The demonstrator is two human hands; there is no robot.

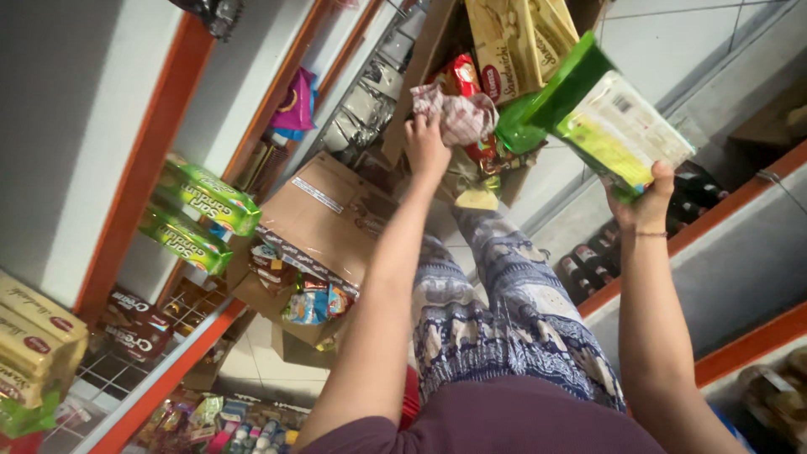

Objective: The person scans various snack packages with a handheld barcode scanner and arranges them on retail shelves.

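Holding steady suits this step: keep the green packet [601,118] level, gripped by its lower edge in the right hand [646,202], fingers closed on it. Left of the packet, the left hand [426,143] is closed on a checked cloth [458,113], possibly wiping. Largest nearby: the open cardboard box [324,219] below-left of the packet, then green cartons [202,214] on the shelf [160,134] further left. Bottles [588,261] stand below the packet, near the right elbow.
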